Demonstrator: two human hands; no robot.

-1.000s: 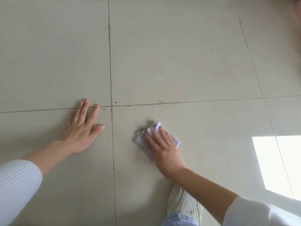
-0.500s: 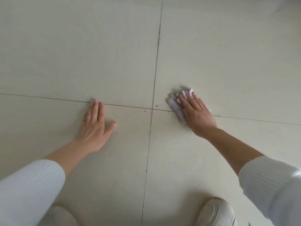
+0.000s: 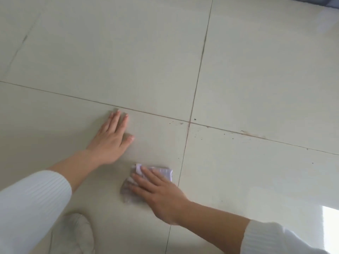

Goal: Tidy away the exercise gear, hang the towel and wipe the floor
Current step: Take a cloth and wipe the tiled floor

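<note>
Pale tiled floor (image 3: 256, 79), left hand (image 3: 111, 142) flat, right hand (image 3: 161, 197) flat on lilac cloth (image 3: 163, 173)

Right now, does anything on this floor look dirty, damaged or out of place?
Yes: dark specks and a reddish-brown stain sit along the grout lines around the tile crossing, beyond the cloth that the right hand presses flat. That patch looks unwiped. Nothing looks broken or spilled.

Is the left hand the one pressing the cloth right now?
No, the cloth lies under the fingers of the right hand, while the left hand rests flat on the floor.
</note>
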